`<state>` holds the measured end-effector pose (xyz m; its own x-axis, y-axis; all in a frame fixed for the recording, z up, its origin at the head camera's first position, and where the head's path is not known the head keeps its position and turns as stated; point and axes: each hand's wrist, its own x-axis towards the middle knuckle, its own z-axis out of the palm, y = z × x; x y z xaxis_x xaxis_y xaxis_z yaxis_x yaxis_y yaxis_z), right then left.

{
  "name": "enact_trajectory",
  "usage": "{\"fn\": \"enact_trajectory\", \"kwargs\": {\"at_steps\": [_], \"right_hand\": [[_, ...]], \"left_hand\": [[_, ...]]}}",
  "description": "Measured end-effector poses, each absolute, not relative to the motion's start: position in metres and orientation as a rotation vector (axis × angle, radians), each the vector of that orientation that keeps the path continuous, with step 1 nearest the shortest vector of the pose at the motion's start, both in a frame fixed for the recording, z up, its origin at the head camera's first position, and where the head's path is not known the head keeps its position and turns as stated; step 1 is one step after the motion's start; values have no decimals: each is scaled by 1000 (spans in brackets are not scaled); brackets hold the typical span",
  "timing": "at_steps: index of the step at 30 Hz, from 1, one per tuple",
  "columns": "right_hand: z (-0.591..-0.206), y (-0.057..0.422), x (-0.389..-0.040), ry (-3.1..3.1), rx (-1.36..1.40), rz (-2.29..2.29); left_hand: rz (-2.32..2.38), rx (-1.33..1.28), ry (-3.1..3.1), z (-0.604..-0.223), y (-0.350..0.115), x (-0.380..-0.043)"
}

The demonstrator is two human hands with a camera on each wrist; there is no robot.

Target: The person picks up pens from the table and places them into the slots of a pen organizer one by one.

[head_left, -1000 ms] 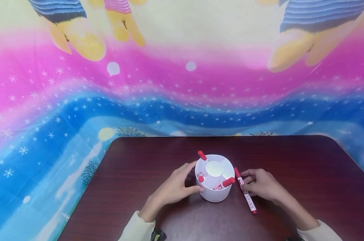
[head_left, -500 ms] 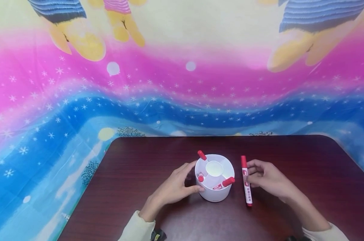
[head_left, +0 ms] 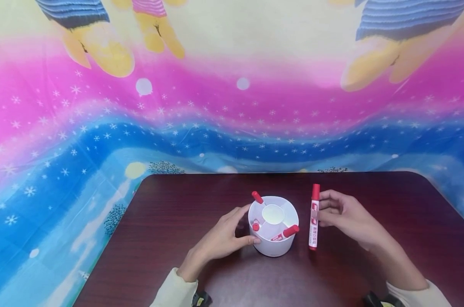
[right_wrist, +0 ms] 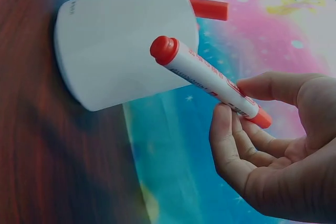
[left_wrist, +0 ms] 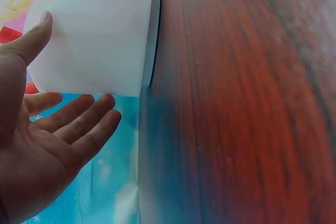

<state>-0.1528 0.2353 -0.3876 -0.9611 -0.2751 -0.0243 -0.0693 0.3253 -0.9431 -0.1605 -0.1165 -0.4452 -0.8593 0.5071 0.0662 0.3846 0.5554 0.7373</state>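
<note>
A round white pen holder [head_left: 276, 250] with divided compartments stands upright on the table. Three red-capped markers lean in it: one at the back left [head_left: 257, 197], one at the left [head_left: 256, 225], one at the front right [head_left: 289, 232]. My left hand [head_left: 225, 238] touches the holder's left side, thumb on its near wall; the left wrist view shows the fingers [left_wrist: 84, 121] spread and loosely extended. To the right of the holder, my right hand [head_left: 347, 215] pinches a white-and-red whiteboard marker [head_left: 313, 234] between thumb and fingers. That marker [right_wrist: 205, 80] is raised nearly upright, red cap on top, apart from the holder.
The dark reddish-brown table [head_left: 178, 204] has rounded far corners. Behind it hangs a pink-and-blue patterned cloth [head_left: 216, 106]. A dark strap [head_left: 383, 299] shows at the right wrist.
The right hand has lifted the marker up from beside the holder and slightly to the right, turning it from slanted to nearly upright. The left hand and holder have stayed put.
</note>
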Motion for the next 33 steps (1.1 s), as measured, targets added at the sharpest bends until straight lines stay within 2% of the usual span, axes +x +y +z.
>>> {"fn": "enact_trajectory", "kwargs": {"at_steps": [33], "right_hand": [[-356,221,-161,2431,-347,-1840]], "left_hand": [[1194,767,2630,-446,-117,-161]]}}
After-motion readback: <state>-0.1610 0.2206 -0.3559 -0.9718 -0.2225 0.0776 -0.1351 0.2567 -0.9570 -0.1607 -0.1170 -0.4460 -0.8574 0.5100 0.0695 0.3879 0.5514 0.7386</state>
